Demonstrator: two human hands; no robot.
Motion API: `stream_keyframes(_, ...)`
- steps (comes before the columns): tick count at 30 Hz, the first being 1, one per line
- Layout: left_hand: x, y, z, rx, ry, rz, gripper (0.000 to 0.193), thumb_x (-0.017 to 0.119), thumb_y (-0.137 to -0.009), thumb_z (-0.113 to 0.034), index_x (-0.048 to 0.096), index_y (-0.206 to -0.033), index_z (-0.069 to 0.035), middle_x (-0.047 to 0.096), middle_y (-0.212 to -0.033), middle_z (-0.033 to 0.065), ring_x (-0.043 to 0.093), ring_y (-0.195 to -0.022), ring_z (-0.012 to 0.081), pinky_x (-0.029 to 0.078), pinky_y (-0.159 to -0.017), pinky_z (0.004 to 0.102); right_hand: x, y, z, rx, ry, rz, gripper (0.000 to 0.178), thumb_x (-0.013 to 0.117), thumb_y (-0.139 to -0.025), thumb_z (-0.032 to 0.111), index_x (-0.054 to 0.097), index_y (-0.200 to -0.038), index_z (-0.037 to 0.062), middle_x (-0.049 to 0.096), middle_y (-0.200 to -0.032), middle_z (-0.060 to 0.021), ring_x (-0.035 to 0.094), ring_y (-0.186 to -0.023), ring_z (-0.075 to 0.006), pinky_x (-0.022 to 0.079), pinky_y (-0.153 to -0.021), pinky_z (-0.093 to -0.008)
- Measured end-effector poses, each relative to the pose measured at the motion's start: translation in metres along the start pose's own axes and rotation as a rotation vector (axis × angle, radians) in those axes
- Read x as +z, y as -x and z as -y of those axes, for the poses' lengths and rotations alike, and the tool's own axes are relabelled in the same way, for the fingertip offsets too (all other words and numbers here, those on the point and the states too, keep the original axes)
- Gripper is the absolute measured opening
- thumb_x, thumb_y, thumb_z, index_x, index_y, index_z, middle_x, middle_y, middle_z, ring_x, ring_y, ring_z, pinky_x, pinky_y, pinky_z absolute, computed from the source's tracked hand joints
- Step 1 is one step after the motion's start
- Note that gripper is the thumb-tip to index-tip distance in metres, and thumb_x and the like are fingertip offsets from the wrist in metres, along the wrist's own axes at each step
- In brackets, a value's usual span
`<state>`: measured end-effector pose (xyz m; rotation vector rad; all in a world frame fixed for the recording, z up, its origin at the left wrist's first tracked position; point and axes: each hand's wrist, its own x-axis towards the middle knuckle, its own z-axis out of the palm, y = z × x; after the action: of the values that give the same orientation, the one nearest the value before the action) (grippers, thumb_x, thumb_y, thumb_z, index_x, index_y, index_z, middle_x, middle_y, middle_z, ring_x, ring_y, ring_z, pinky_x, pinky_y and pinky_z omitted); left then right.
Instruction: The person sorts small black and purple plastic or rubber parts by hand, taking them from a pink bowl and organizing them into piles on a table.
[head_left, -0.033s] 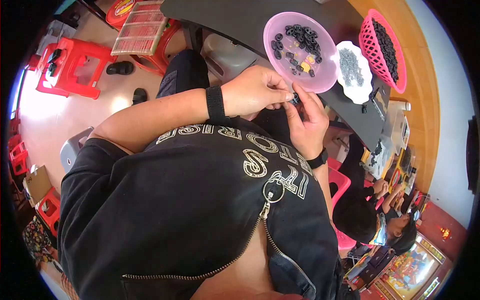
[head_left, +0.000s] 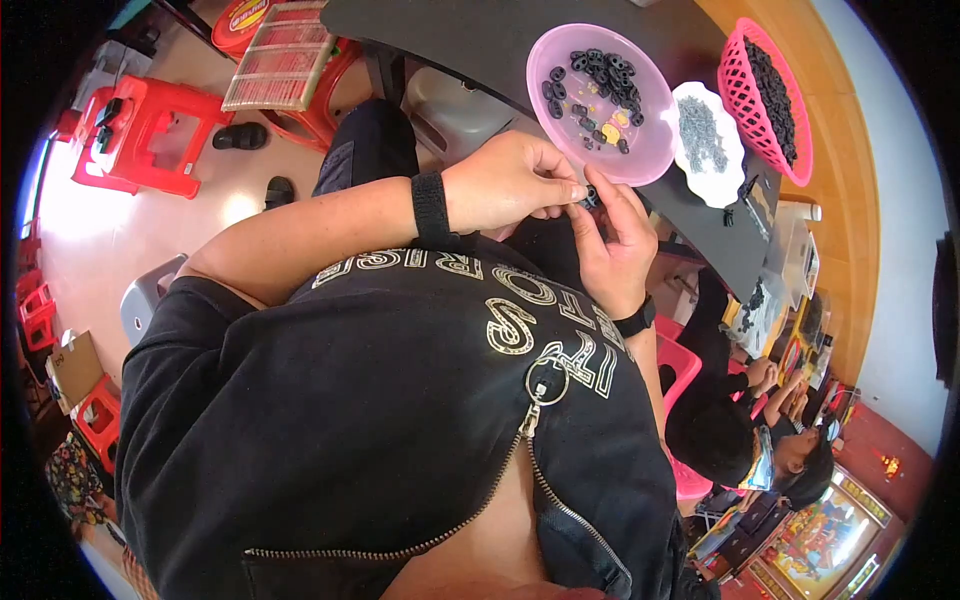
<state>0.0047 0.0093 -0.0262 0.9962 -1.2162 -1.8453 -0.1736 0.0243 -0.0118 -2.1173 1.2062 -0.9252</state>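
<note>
My left hand, with a black band on its wrist, reaches in from the left and pinches a small black plastic piece between thumb and fingertips. On the other side of that piece, the thumb and fingers of my right hand close on it too. The fingers cover most of its shape. Just beyond my hands, a pink bowl holds several black plastic pieces with holes and a few yellow bits. Beside it, a white scalloped dish carries a heap of small greyish metal-looking parts.
A pink lattice basket full of small black pieces stands at the right on the dark table. Red stools and a grey stool are on the left. Other people sit at the lower right.
</note>
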Motion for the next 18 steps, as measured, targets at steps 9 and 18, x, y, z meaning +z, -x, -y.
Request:
stream_keyframes(9, 0.0006, 0.0014, -0.0018, 0.005, 0.008, 0.014, 0.016, 0.061, -0.087, -0.015, 0.063, -0.084, 0.000, 0.059, -0.071, -0.0015, 0.052, -0.064, 0.0043, 0.044, -0.060, 0.0184, 0.0002, 0.0006, 0.0029, 0.022, -0.001, -0.006, 0.043, 0.067, -0.075, -0.002, 0.058, -0.117, 0.0029, 0.060, -0.098, -0.0049, 0.052, -0.070, -0.0070, 0.044, -0.060, -0.0195)
stream_keyframes(18, 0.0023, 0.0026, -0.0051, 0.020, 0.106, -0.023, 0.018, 0.061, -0.087, -0.018, 0.063, -0.086, 0.000, 0.058, -0.071, -0.0008, 0.052, -0.064, 0.0044, 0.044, -0.059, 0.0185, 0.0014, 0.0005, 0.0054, 0.040, -0.044, -0.031, 0.041, 0.067, -0.076, -0.002, 0.058, -0.116, 0.0025, 0.060, -0.095, -0.0040, 0.051, -0.070, -0.0067, 0.042, -0.061, -0.0188)
